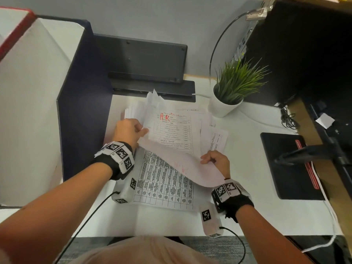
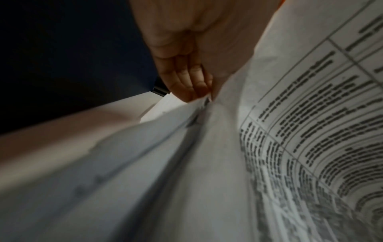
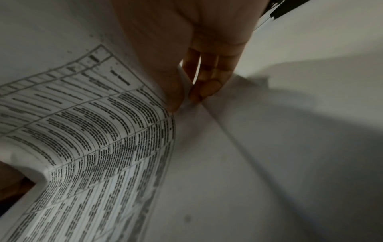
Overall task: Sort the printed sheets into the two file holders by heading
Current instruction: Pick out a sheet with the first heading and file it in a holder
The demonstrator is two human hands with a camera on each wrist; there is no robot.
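A messy stack of printed sheets [image 1: 205, 121] lies on the white desk. Its top sheet [image 1: 171, 130] carries a red "HR" heading. Over the stack both hands hold a curled sheet [image 1: 182, 166] with its blank back up. My left hand [image 1: 131, 131] pinches the sheet's left edge [image 2: 207, 99], and my right hand [image 1: 215, 161] pinches its right edge [image 3: 186, 101]. Below it lies a sheet with a dense table [image 1: 163, 185]. A dark file holder [image 1: 142, 60] stands behind the stack; I make out only this one.
A potted plant [image 1: 232, 88] stands right of the stack. A black pad with a red pen [image 1: 291, 164] lies at the right edge. A navy partition [image 1: 82, 103] walls the left side. Cables [image 1: 287, 119] trail at the back right.
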